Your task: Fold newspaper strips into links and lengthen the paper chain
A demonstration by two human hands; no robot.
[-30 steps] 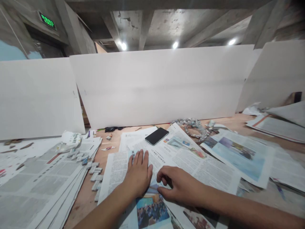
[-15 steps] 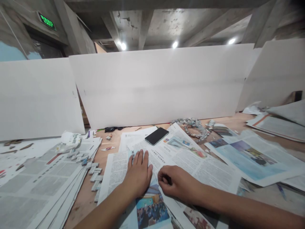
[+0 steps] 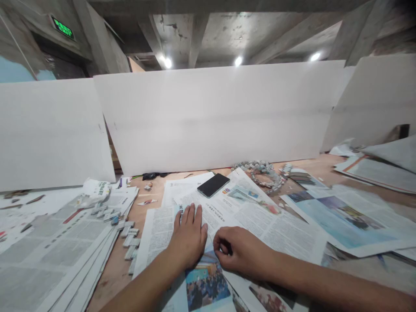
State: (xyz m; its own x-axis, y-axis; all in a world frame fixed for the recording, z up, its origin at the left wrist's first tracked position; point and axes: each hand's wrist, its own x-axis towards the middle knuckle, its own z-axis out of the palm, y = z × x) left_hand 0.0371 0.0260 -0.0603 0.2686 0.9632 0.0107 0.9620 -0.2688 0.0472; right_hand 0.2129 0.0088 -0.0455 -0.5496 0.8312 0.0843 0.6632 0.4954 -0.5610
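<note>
My left hand (image 3: 186,236) lies flat on printed newspaper sheets (image 3: 152,234), fingers stretched out and pointing away from me. Close to its right, my right hand (image 3: 237,251) rests on the sheets, curled into a loose fist. A dark hollow shows inside the fist, and I see nothing held there. Just beyond my hands, a black phone (image 3: 213,185) lies screen up on the papers. Behind it to the right sits a ring woven from folded paper (image 3: 264,173). A chain of folded paper pieces (image 3: 130,242) runs along the left side of the newspapers.
Tall white boards (image 3: 211,117) stand across the back of the wooden table. At left lies a newspaper stack (image 3: 74,251) with a crumpled white plastic bag (image 3: 94,190). Colour-printed sheets (image 3: 351,216) spread over the right side. A small black item (image 3: 154,175) lies by the boards.
My right hand has shifted very slightly left and down, still in a loose fist. My left hand stays flat in the same place.
</note>
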